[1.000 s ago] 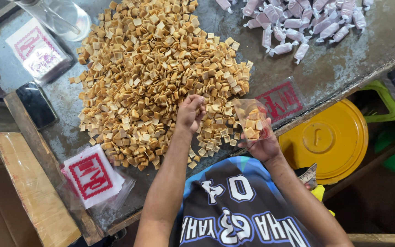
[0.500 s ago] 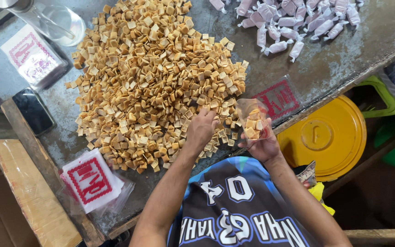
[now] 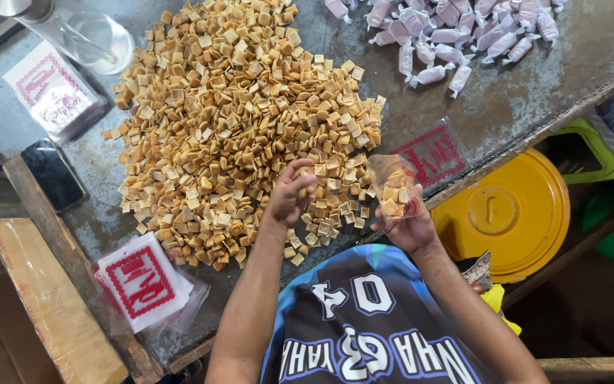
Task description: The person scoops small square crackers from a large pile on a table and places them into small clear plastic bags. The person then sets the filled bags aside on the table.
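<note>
Worn grey metal tabletop [image 3: 520, 92], with a huge pile of square golden crackers [image 3: 236, 121] spread over the middle of it. A yellow round lid [image 3: 506, 213] sits lower down past the table's right edge. There's a cardboard box [image 3: 30, 313] at the near left and a heap of pale wrapped candies [image 3: 456, 28] at the far right.

The left hand [image 3: 289, 195] is lifted just off the near edge of the pile, fingers bunched together on a pinch of crackers. The right hand [image 3: 406, 224] is right beside it, fingers clamped around the bottom of a small clear bag [image 3: 392, 188], which is already partly filled and has its mouth tilted toward the pile.

Risk-wise, I'd say the bag mouth is narrow and floppy, so pieces could bounce off the rim. Both hands are close to the table's near edge, so strays could roll off to the floor. Squeezing that pinch too hard would probably crumble them too.
</note>
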